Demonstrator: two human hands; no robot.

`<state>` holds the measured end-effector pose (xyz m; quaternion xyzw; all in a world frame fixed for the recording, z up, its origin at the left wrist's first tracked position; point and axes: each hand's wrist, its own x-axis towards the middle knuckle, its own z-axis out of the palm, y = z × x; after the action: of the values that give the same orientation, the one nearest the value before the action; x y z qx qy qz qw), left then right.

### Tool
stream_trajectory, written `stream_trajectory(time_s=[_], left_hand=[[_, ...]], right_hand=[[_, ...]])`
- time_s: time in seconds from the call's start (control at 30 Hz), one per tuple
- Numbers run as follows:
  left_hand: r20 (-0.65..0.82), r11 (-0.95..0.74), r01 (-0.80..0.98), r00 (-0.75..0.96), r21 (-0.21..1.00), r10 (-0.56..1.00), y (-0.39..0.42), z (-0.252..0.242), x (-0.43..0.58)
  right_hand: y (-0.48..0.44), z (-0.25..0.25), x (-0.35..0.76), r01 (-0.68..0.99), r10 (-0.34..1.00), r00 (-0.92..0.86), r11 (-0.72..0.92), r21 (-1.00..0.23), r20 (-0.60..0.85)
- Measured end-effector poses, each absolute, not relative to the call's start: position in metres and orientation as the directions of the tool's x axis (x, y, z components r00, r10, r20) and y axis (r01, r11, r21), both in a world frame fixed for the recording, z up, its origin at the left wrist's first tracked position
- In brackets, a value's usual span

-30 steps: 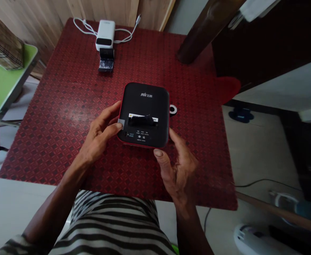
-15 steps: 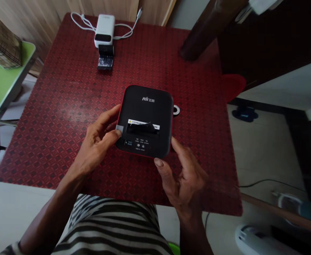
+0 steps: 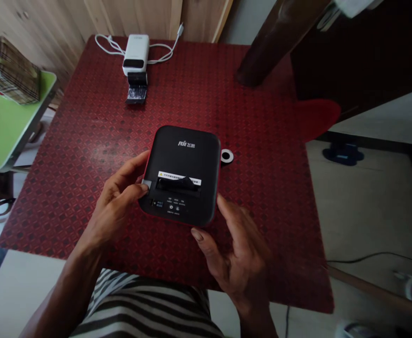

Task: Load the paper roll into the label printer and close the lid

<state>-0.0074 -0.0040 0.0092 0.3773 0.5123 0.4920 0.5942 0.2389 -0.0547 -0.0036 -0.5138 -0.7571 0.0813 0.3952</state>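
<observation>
A black box-shaped device with a red underside sits on the red patterned table in front of me. It has a white warning label, a slot and small buttons on top. My left hand grips its left side, thumb pressed on a grey tab at the edge. My right hand holds the near right corner, thumb on the front edge and fingers along the right side.
A small white and black ring lies just right of the device. At the far edge are a white power bank with a white cable and a small black object. A green table stands at left, dark furniture at right.
The device and both hands have drawn slightly nearer to me and to the left. The grip of both hands is unchanged.
</observation>
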Motion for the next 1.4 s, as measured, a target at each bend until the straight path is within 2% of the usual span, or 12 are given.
stream_trajectory(time_s=[0.2,0.4,0.57,0.67,0.73,0.83,0.93,1.07,1.2,1.4], left_hand=[[-0.226,0.215,-0.197,-0.036,0.957,0.974,-0.004,0.009,-0.003],[-0.147,0.145,-0.201,0.007,0.969,0.989,-0.005,0.0,-0.003],[-0.111,0.13,-0.254,0.089,0.958,0.99,-0.003,-0.006,-0.01],[-0.082,0.105,-0.212,0.116,0.972,0.99,0.001,-0.011,-0.019],[-0.055,0.077,-0.171,0.128,0.982,0.99,0.004,-0.014,-0.026],[-0.012,0.03,-0.132,0.135,0.991,0.991,0.007,-0.022,-0.031],[0.003,0.008,-0.105,0.106,0.994,0.994,0.008,-0.029,-0.03],[0.013,-0.002,-0.114,0.091,0.993,0.996,0.009,-0.032,-0.026],[0.014,-0.008,-0.05,0.115,0.999,0.993,0.011,-0.03,-0.027],[0.067,-0.071,0.025,0.131,0.997,0.989,0.011,-0.027,-0.028]], right_hand=[[-0.054,-0.006,0.236,0.69,0.857,-0.099,0.426,-0.586,0.506],[-0.053,-0.007,0.242,0.707,0.85,-0.103,0.428,-0.564,0.516],[-0.032,0.024,0.249,0.762,0.806,-0.155,0.466,-0.449,0.572],[-0.003,0.043,0.239,0.724,0.746,-0.312,0.588,-0.361,0.588],[0.019,0.047,0.226,0.689,0.728,-0.433,0.648,-0.325,0.532],[0.047,0.045,0.207,0.715,0.77,-0.555,0.635,-0.293,0.314],[0.065,0.043,0.196,0.768,0.798,-0.592,0.601,-0.22,0.112],[0.079,0.042,0.191,0.822,0.827,-0.561,0.553,-0.133,-0.027],[0.087,0.039,0.19,0.818,0.816,-0.574,0.569,-0.084,-0.067],[0.079,0.055,0.183,0.836,0.837,-0.548,0.548,-0.033,0.015]])
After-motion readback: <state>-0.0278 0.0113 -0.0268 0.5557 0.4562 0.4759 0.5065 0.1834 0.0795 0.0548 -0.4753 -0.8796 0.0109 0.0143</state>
